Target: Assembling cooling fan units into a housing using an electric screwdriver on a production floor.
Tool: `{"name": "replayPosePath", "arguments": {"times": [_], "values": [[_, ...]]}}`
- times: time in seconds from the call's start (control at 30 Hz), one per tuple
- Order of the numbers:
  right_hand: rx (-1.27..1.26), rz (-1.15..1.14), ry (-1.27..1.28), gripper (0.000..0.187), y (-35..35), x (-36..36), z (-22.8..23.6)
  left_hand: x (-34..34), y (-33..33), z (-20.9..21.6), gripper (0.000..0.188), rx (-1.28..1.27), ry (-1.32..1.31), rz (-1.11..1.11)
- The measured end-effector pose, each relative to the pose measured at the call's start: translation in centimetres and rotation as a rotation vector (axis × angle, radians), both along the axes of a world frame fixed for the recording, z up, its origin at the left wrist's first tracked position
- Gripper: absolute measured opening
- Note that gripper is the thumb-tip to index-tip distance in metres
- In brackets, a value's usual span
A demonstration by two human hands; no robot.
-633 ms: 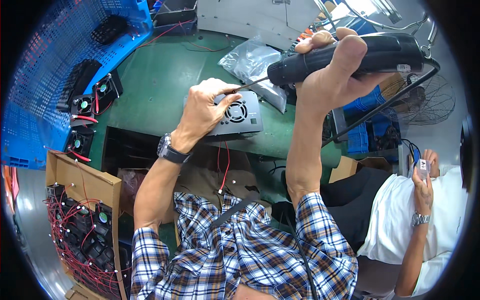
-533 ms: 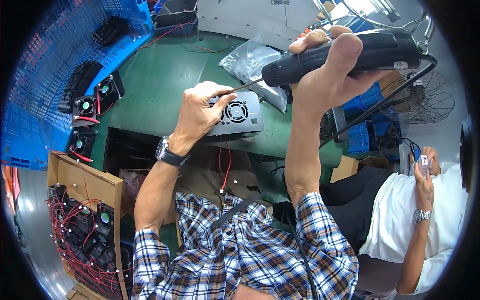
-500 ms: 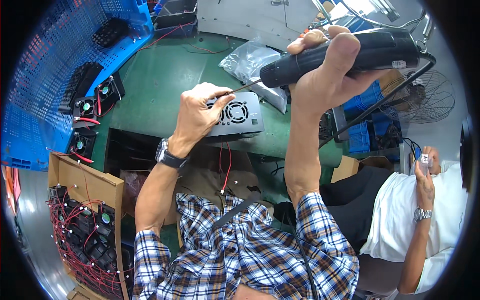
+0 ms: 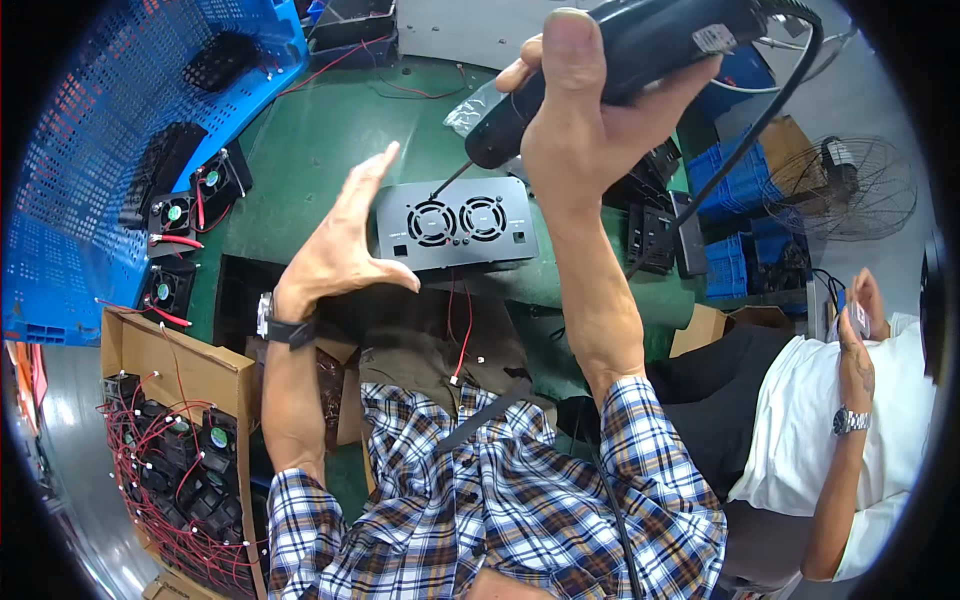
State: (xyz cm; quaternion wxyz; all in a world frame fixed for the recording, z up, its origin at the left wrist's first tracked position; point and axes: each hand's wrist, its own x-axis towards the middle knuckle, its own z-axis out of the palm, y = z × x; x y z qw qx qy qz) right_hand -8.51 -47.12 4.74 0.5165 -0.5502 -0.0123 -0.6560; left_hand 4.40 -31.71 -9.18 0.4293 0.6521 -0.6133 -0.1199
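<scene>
My right hand (image 4: 590,130) is wrapped round a black corded electric screwdriver (image 4: 650,50), held above the bench. Its long bit points down to the left, with the tip at the upper edge of the left fan grille on a dark grey metal panel (image 4: 458,257). That panel has two round fan grilles side by side and lies at the bench's front edge. Red and black wires (image 4: 468,330) hang from beneath it. My left hand (image 4: 340,245) is open beside the panel's left end, thumb and fingers spread apart, holding nothing.
At the left stand a blue perforated crate (image 4: 90,160), several small black fans (image 4: 170,215) and a cardboard box (image 4: 180,345) of wired fans. A clear plastic bag (image 4: 470,110) lies behind the panel. To the right sits a co-worker in a white shirt (image 4: 800,430), near a wire-caged fan (image 4: 845,190).
My left hand has let go of the bit and moved left, its fingers spreading. The screwdriver has shifted left, its tip now at the left grille. More of the panel shows.
</scene>
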Motion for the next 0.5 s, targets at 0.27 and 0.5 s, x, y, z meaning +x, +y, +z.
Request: {"name": "replayPosePath", "arguments": {"times": [0.27, 0.5], "values": [[0.032, 0.115, -0.039, 0.083, 1.3, 3.3, -1.1, -0.2, -1.1, -1.7, 0.127, 0.080, 0.015, -0.067], [-0.541, 0.096, -0.263, 0.081, -4.0, 5.8, -4.5, -0.4, -2.1, -1.0, 0.118, 0.064, -0.028, -0.081]]}}
